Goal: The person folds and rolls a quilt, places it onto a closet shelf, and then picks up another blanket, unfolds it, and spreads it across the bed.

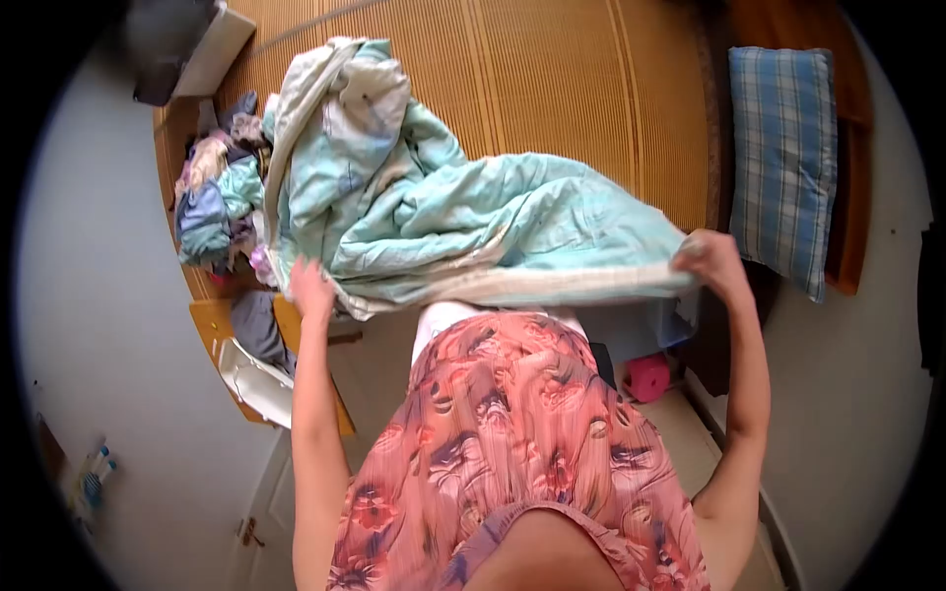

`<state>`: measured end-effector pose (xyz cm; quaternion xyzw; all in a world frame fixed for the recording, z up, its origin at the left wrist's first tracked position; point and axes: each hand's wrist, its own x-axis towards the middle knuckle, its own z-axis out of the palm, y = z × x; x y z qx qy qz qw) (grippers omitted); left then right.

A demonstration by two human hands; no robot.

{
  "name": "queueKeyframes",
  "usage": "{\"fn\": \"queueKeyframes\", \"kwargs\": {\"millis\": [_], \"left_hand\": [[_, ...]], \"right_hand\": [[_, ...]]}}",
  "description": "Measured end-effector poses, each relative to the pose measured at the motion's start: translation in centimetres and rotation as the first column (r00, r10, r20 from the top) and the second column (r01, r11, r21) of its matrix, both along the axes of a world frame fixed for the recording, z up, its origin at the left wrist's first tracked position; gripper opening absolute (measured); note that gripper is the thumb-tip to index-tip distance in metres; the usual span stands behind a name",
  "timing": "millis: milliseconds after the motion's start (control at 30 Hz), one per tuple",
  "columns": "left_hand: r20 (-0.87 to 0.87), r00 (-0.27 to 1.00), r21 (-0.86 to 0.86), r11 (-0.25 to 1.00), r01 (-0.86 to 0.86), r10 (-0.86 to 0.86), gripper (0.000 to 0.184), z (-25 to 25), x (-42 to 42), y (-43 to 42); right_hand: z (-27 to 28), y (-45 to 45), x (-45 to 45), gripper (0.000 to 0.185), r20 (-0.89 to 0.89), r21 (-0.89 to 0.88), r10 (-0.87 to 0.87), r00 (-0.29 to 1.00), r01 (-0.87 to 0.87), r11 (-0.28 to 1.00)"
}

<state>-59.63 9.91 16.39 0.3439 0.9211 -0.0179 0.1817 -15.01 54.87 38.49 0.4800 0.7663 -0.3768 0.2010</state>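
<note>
A mint-green quilt (512, 207) with a pale border lies bunched over the near side of a bed covered by a brown slatted mat (552, 79). Its near edge stretches between my two hands and looks slightly blurred. My right hand (709, 261) is closed around the quilt's right corner. At the left end of that edge, my left hand (312, 288) grips the border, its fingers partly sunk in the cloth. Part of the quilt is folded over itself in a heap toward the upper left.
A pile of clothes (222, 192) sits left of the quilt. A blue plaid pillow (783, 163) lies at the right by the wooden bed end (852, 207). Below left stands a wooden stand (212, 320) with a white container (258, 384). Something pink (646, 377) is low on the right.
</note>
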Motion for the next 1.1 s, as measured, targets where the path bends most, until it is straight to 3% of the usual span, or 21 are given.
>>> {"fn": "queueKeyframes", "kwargs": {"millis": [33, 67, 100, 167, 233, 333, 467, 600, 700, 733, 833, 867, 900, 967, 1033, 1100], "left_hand": [[0.038, 0.992, 0.17, 0.979, 0.113, -0.122, 0.043, 2.5, 2.1, 4.7], [0.144, 0.966, 0.309, 0.937, 0.163, -0.215, 0.045, 2.0, 3.5, 6.8], [0.354, 0.885, 0.403, 0.903, 0.148, -0.303, 0.044, 1.3, 5.1, 8.5], [0.502, 0.757, 0.493, 0.858, 0.148, -0.419, 0.048, 2.7, 9.3, 11.8], [0.505, 0.753, 0.495, 0.856, 0.15, -0.423, 0.058, 2.0, 11.9, 13.0], [0.653, 0.682, 0.44, 0.898, 0.012, -0.329, 0.067, 1.1, 14.0, 13.6], [0.506, 0.798, 0.341, 0.926, 0.163, -0.327, 0.073, 1.1, 16.0, 13.0], [0.481, 0.844, 0.424, 0.906, 0.012, -0.236, 0.069, 0.9, 15.7, 11.7], [0.667, 0.713, 0.384, 0.92, -0.084, -0.213, 0.066, 3.0, 14.8, 11.6], [0.631, 0.728, 0.468, 0.879, -0.084, -0.266, 0.05, 2.3, 15.1, 11.1], [0.886, 0.433, 0.26, 0.95, -0.17, -0.165, 0.031, -0.8, 14.9, 9.9], [0.864, 0.473, 0.26, 0.957, -0.126, -0.172, 0.023, -1.3, 14.8, 9.7], [0.73, 0.621, 0.369, 0.929, -0.005, -0.286, 0.019, -2.6, 14.3, 9.3], [0.33, 0.927, 0.606, 0.793, -0.062, -0.179, 0.014, -0.8, 12.6, 11.5], [0.133, 0.984, 0.671, 0.72, -0.18, 0.122, 0.014, -0.2, 13.3, 12.6], [0.232, 0.961, 0.606, 0.795, -0.02, -0.153, 0.012, -0.9, 15.8, 11.1]], "right_hand": [[1.3, 0.9, -1.1, 0.025, -0.124, 0.088, -0.046, 0.991, 0.057, 0.994], [2.4, 1.7, -1.6, 0.024, -0.199, 0.163, -0.087, 0.976, 0.12, 0.979], [3.3, 2.6, -2.1, 0.023, -0.283, 0.24, -0.117, 0.952, 0.188, 0.952], [4.6, 4.4, -1.2, 0.027, -0.392, 0.303, -0.157, 0.906, 0.288, 0.908], [5.6, 6.3, 1.3, 0.029, -0.478, 0.378, -0.097, 0.873, 0.304, 0.875], [7.2, 7.0, 3.1, 0.029, -0.565, 0.363, -0.192, 0.803, 0.45, 0.816], [7.8, 7.4, 4.0, 0.031, -0.61, 0.363, -0.137, 0.78, 0.43, 0.827], [6.5, 7.7, 4.3, 0.032, -0.609, 0.386, -0.16, 0.777, 0.467, 0.796], [5.5, 8.1, 4.4, 0.032, -0.638, 0.346, -0.196, 0.745, 0.504, 0.791], [5.5, 8.4, 4.4, 0.032, -0.641, 0.334, -0.202, 0.74, 0.506, 0.795], [5.7, 8.5, 4.1, 0.032, -0.646, 0.313, -0.192, 0.738, 0.486, 0.816], [5.8, 8.6, 4.3, 0.032, -0.648, 0.311, -0.189, 0.738, 0.482, 0.819], [5.8, 8.8, 4.4, 0.031, -0.648, 0.311, -0.185, 0.739, 0.478, 0.821], [6.1, 8.8, 4.6, 0.031, -0.618, 0.359, -0.16, 0.77, 0.457, 0.814], [6.2, 8.3, 5.0, 0.03, -0.612, 0.385, -0.151, 0.777, 0.459, 0.801], [6.2, 8.3, 5.0, 0.029, -0.632, 0.385, -0.144, 0.761, 0.47, 0.794]]}}
